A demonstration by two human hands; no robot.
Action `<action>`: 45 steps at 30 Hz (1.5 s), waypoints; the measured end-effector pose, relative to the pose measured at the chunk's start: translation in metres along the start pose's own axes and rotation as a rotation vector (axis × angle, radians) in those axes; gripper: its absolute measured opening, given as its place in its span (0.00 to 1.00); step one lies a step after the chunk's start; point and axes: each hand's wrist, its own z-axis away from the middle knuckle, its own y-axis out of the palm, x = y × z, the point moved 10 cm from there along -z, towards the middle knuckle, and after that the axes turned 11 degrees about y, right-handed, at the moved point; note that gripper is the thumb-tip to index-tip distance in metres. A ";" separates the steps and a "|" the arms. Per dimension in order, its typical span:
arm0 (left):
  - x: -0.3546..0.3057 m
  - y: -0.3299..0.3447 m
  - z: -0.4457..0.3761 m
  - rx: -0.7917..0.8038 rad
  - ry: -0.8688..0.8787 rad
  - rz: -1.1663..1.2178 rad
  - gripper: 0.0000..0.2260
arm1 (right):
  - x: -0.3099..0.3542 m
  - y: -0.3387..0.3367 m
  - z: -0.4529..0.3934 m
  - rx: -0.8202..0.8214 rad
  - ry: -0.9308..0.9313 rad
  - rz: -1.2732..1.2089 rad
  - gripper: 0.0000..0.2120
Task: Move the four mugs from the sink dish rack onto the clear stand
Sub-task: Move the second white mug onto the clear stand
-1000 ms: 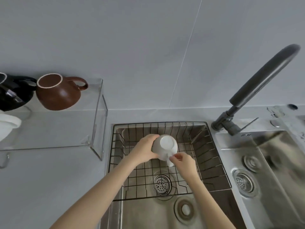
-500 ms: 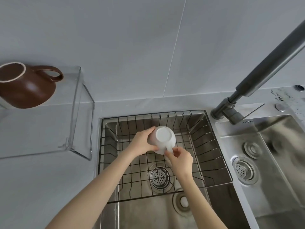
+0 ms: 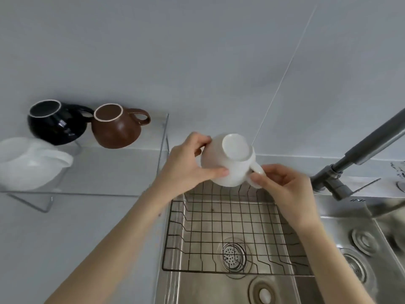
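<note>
A white mug [image 3: 230, 163] is held upside down in the air above the far edge of the wire dish rack [image 3: 228, 233]. My left hand [image 3: 188, 163] grips its body from the left. My right hand [image 3: 282, 187] pinches its handle on the right. The rack in the sink holds no other mugs. On the clear stand [image 3: 105, 172] at the left stand a black mug [image 3: 54, 123], a brown mug [image 3: 116, 128] and a blurred white mug [image 3: 28, 165], all mouth up.
A dark grey faucet [image 3: 359, 150] rises at the right over a second steel basin [image 3: 372, 249]. The grey countertop [image 3: 65, 238] lies to the left of the sink, below the stand. A plain grey wall is behind.
Both hands have lifted the white mug up out of the rack and a little to the left, toward the stand. The view has swung left, showing more mugs on the stand.
</note>
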 end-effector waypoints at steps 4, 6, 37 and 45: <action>-0.025 -0.074 0.011 -0.129 0.040 0.006 0.37 | 0.059 0.046 0.002 0.139 -0.123 -0.036 0.06; -0.030 -0.110 0.024 -0.187 0.055 -0.007 0.42 | 0.084 0.078 0.006 0.197 -0.186 -0.009 0.06; 0.085 -0.209 0.107 -0.337 -0.168 -0.079 0.32 | 0.057 0.246 -0.004 0.424 -0.006 0.129 0.07; 0.087 -0.213 0.109 -0.339 -0.185 -0.079 0.30 | 0.060 0.250 -0.003 0.400 -0.023 0.147 0.06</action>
